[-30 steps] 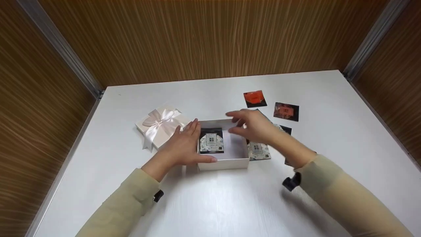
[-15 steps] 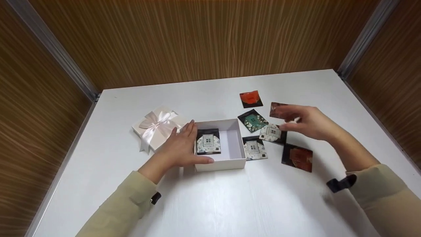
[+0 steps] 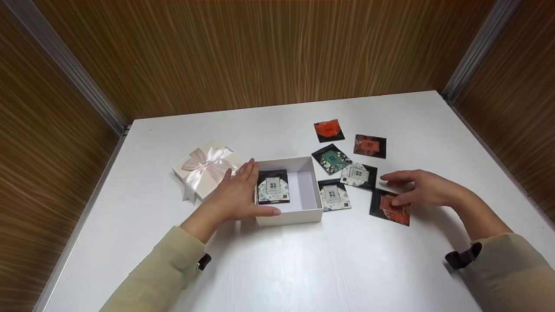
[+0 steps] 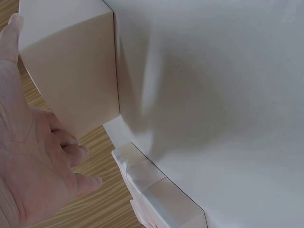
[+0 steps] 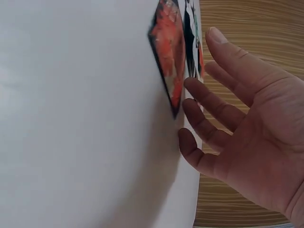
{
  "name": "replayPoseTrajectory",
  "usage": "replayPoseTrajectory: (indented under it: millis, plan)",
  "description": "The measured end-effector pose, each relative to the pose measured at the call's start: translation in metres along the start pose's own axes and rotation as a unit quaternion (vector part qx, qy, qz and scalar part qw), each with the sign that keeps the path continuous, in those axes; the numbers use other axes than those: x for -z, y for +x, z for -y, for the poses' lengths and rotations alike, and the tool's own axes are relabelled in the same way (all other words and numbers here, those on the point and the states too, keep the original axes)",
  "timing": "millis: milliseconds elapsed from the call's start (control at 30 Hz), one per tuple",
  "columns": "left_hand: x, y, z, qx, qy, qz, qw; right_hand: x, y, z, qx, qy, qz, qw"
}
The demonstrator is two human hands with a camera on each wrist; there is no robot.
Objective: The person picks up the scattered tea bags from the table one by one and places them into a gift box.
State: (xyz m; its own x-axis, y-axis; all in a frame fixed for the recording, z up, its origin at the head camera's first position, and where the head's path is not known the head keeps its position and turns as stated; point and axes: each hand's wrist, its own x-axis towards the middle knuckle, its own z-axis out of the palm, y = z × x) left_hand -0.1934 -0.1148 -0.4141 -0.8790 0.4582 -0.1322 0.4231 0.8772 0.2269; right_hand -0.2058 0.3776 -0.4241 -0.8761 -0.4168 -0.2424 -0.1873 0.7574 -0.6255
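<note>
White card is forming a lidless rectangular box (image 3: 289, 218), sitting on the white surface (image 3: 303, 264). The head view alone is showing the black-and-white floral square packet (image 3: 274, 187) lying inside its left half. The left hand (image 3: 238, 197) is lying along the box's left wall, its grip spreading with the thumb apart; the left-wrist view is revealing the outer walls and the ribboned side of the cream, bow-topped lid (image 3: 208, 167), resting near the box.

To the right, the black-and-red square packet (image 3: 391, 211) is lying flat. The right hand (image 3: 427, 188) is hovering over it, grip spreading, fingers slightly bending. From the head, the thumb is overlapping the packet; the right-wrist view is showing a gap beneath the thumb.
</note>
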Motion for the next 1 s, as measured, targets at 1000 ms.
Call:
replayPoseTrajectory:
  millis: [1000]
  plan:
    - [-0.003,0.000,0.001,0.002,0.000,-0.003,1.0000,-0.020,0.001,-0.010,0.003,0.024,0.013,0.9996]
